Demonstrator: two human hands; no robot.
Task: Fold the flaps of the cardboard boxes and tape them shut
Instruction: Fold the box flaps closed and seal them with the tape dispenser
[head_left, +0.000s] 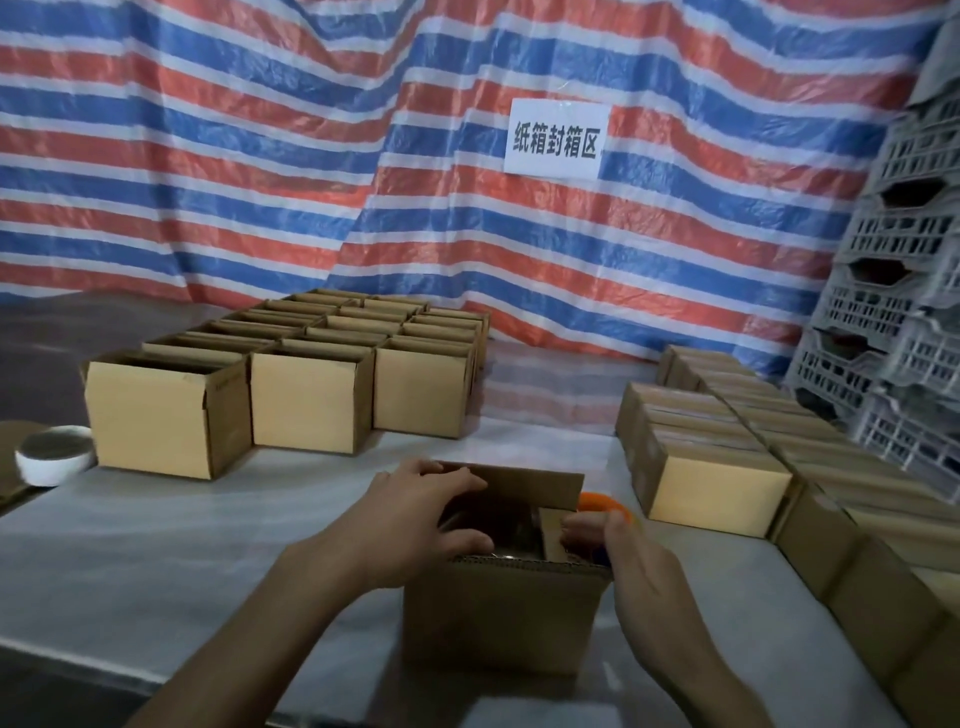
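- The striped tarp (311, 182) hangs behind the near box (506, 613).
- The table (156, 545) carries this box at its front edge.
- Behind and left of the near box, a block of open boxes (311, 395) waits unfolded (most of the work is left, I judge).
- Right of the near box, closed boxes (717, 483) are stacked and seem finished.
- The near box is at the folding step: its far flap (519, 483) stands up, and there is no tape yet.
- The left hand (431, 519) lies loosely over its left side and presses inward, grasping nothing.
- The right hand (639, 566) pinches the right flap (550, 535).
- An orange thing (605, 501) (a tape dispenser, I think) sits just behind the box's right corner.
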